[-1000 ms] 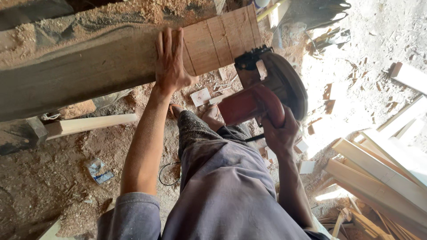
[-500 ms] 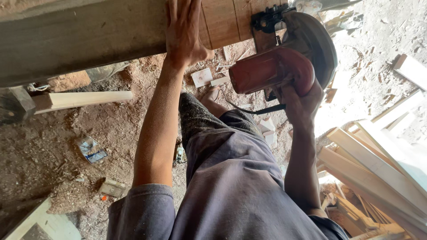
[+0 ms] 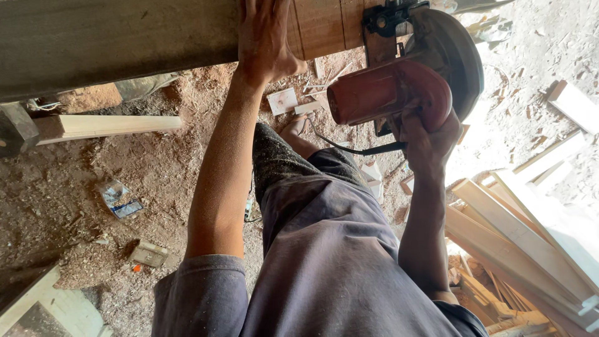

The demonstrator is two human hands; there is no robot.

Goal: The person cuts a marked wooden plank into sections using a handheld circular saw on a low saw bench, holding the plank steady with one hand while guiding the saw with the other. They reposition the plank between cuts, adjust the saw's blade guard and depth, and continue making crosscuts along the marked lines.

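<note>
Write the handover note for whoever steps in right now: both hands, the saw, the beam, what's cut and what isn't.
Left hand: flat on the wooden beam, pressing it down, holding nothing.
Right hand: gripping the red circular saw from below.
Saw: its dark blade guard sits at the beam's right end, on the pale marked section beside the left hand.
Done: pencil lines are drawn across that section.
Left: whether the blade has entered the wood is hidden, so no finished cut can be confirmed.
Loose planks lie at right; sawdust covers the floor.

Sawdust-covered floor (image 3: 75,175), wood strip (image 3: 109,126), crumpled wrapper (image 3: 118,200), stacked planks (image 3: 518,237)
</note>
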